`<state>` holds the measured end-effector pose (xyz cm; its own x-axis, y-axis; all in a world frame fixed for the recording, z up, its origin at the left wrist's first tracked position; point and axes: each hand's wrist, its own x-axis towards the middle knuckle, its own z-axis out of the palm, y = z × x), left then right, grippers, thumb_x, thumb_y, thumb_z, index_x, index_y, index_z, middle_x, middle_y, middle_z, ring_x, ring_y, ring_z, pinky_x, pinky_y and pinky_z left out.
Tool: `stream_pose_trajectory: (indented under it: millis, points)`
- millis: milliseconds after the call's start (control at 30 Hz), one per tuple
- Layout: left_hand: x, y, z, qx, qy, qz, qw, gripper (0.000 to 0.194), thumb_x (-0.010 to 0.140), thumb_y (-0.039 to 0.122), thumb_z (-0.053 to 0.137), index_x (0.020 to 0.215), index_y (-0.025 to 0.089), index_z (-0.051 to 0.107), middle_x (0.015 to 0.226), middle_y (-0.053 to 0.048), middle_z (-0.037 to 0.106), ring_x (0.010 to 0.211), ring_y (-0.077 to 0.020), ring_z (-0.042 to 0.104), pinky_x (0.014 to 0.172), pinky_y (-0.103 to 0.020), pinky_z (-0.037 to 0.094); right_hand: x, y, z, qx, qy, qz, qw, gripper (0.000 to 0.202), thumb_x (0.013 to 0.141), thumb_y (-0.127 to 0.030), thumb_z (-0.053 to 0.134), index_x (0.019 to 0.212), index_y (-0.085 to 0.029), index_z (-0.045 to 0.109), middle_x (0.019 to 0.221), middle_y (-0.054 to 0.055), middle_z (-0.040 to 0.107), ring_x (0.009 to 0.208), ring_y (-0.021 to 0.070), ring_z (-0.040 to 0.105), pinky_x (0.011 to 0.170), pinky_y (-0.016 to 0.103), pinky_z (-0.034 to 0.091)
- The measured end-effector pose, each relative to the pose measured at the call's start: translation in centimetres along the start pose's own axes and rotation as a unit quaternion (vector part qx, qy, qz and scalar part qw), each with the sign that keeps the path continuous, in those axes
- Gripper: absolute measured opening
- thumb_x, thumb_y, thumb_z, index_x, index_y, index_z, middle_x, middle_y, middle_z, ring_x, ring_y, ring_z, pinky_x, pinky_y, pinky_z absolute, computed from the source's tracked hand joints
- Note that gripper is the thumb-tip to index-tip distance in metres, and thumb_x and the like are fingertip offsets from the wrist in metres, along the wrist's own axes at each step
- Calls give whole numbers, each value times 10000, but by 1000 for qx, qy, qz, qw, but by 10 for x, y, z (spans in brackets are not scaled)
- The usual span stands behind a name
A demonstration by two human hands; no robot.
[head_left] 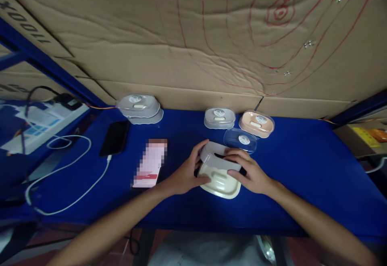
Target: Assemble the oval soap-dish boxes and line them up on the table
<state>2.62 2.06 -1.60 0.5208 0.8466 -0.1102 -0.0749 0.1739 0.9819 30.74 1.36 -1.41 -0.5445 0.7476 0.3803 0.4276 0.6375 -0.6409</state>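
My left hand (191,174) grips the left side of a grey plastic box (211,158), its thumb over a cream oval lid (221,186). My right hand (253,174) closes round the right side of the same box, thumb near the lid's edge. The box is tilted, with the lid against its near side, facing me; I cannot tell whether the two are joined. Just behind lies a clear plastic cover (234,140) with a round label.
Behind stand a grey lidded box (219,118), a peach one (256,124) and stacked grey ones (140,108). At left lie a lit phone (150,165), a dark phone (115,137) and a white cable (90,205). Cardboard (136,48) walls the blue table's (302,169) back.
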Motion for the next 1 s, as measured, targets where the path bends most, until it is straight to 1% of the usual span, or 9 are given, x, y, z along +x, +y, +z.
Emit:
stream_pose_trajectory:
  millis: [67, 133, 233, 333, 400, 467, 600, 800, 1000]
  points:
    - [2, 4, -2, -61, 41, -60, 995, 1147, 727, 208, 964, 1646, 322, 288, 1434, -136, 646, 1234, -274, 684, 1022, -385, 548, -1, 6, -3, 51, 54, 56, 996, 326, 1069, -447, 596, 1295, -234, 695, 1330, 128, 695, 1254, 290, 683, 1070, 452, 575]
    - [6, 8, -7, -134, 97, -127, 978, 984, 742, 204, 951, 1581, 244, 438, 1155, -92, 771, 992, -225, 749, 865, -311, 573, -2, 13, -6, 91, 130, 124, 980, 375, 1112, -479, 472, 1300, -252, 705, 1292, 114, 726, 1250, 304, 694, 1062, 477, 587]
    - [10, 14, -13, -190, 150, -157, 957, 603, 797, 270, 914, 1338, 149, 678, 988, -82, 799, 862, -215, 753, 775, -295, 581, -3, 16, -9, 100, 189, 161, 964, 456, 1140, -482, 352, 1401, -272, 661, 1315, 107, 736, 1322, 324, 662, 1100, 533, 567]
    - [10, 18, -11, -197, 159, -127, 959, 481, 821, 302, 899, 1245, 154, 726, 1117, -104, 798, 985, -256, 758, 856, -363, 611, -6, 8, -10, 5, 122, 76, 990, 433, 1089, -426, 553, 1498, -290, 596, 1491, 118, 634, 1390, 335, 608, 1161, 541, 522]
    - [8, 20, -7, -185, 171, -108, 962, 500, 805, 305, 914, 1251, 165, 735, 1193, -110, 788, 1042, -279, 750, 864, -392, 618, -7, 0, -11, -77, 80, 1, 994, 571, 1054, -338, 636, 1603, -298, 481, 1554, 136, 579, 1443, 344, 559, 1198, 557, 481]
    - [7, 22, -6, -168, 192, -96, 962, 531, 787, 302, 924, 1272, 177, 746, 1237, -109, 783, 1073, -287, 742, 846, -372, 608, -6, -5, -13, -140, 76, -43, 986, 686, 1046, -266, 641, 1672, -301, 362, 1557, 147, 576, 1468, 347, 533, 1221, 585, 442]
    - [9, 23, -8, -174, 199, -102, 959, 515, 797, 290, 918, 1279, 187, 770, 1248, -104, 794, 1131, -277, 723, 884, -322, 562, -3, -5, -18, -223, 68, -59, 971, 736, 1046, -247, 629, 1700, -299, 296, 1548, 141, 599, 1473, 362, 525, 1228, 635, 395]
    - [8, 15, 2, -258, 120, -114, 952, 467, 904, 524, 814, 1234, 195, 780, 1224, -104, 795, 1102, -291, 724, 876, -343, 573, 0, -12, 4, -255, -74, -57, 962, 575, 1101, -279, 519, 1660, -249, 386, 1591, 122, 581, 1493, 352, 510, 1206, 639, 419]
    - [3, 16, 6, -290, 89, -146, 942, 528, 836, 235, 897, 1331, 251, 714, 1254, -74, 775, 1026, -238, 746, 875, -336, 574, 2, -14, 4, -216, -128, -65, 966, 515, 1098, -256, 522, 1611, -264, 476, 1623, 99, 551, 1557, 316, 438, 1259, 628, 393]
